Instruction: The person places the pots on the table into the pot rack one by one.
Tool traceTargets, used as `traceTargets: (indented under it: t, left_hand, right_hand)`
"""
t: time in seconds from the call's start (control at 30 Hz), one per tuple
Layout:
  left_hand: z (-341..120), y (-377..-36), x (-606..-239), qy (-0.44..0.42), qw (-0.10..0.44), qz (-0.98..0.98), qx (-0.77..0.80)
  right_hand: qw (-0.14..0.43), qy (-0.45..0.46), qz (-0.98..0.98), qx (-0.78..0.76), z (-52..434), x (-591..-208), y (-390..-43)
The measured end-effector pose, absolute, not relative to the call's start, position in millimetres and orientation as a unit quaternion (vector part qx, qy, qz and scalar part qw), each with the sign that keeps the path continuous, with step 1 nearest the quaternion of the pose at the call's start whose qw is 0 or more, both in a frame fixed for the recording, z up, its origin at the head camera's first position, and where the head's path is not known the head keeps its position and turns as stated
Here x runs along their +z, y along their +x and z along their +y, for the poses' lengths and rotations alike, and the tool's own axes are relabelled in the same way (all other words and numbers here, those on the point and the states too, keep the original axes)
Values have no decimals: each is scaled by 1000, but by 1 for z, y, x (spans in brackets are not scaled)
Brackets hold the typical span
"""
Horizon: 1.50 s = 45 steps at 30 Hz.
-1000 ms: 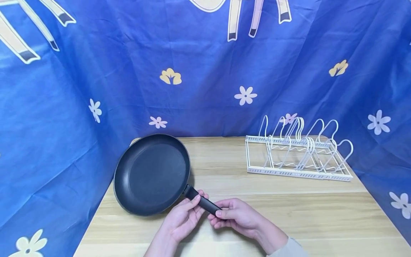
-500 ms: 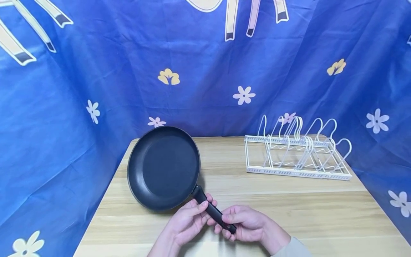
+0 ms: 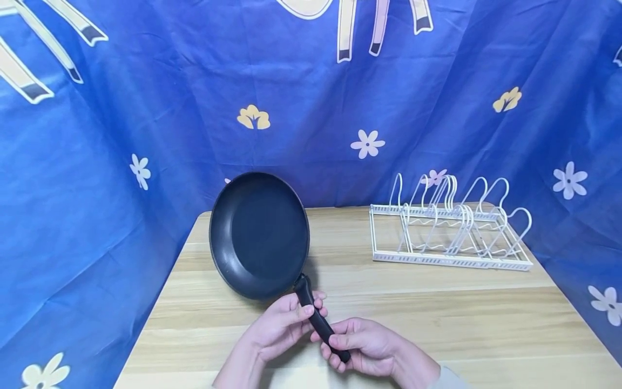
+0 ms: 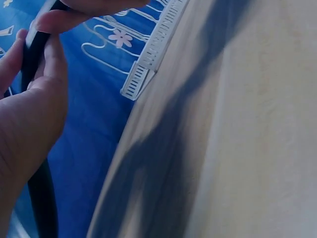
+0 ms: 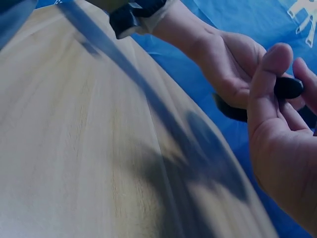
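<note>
One handle (image 3: 320,324) clamped by left hand (image 3: 281,328) near pan (image 3: 264,237) and right hand (image 3: 366,347) at end; pan, at eleven o'clock, might be tipped by own weight if grips loosened.

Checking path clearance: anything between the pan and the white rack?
No object: in the head view, the stretch between the pan and the white rack shows only bare wooden tabletop.
</note>
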<state>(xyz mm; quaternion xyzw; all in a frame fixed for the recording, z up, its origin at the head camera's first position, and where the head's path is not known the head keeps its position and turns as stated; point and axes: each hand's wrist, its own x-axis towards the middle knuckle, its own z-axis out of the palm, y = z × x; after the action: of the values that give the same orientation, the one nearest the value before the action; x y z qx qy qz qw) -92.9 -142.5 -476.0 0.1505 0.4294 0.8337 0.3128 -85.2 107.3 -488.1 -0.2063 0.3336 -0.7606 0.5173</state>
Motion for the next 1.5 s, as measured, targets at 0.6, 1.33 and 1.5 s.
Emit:
traceTargets:
  t: [0.6, 1.33, 1.5]
  left_hand:
    - [-128, -112, -453, 149, 309, 560, 754]
    - [-89, -115, -432, 182, 293, 650, 677]
    - [-77, -112, -423, 184, 280, 675, 658]
  right_hand:
    - [396, -161, 460, -778, 99, -479, -64]
    - [242, -136, 621, -733, 116, -484, -50]
    - [218, -101, 640, -730, 119, -483, -47]
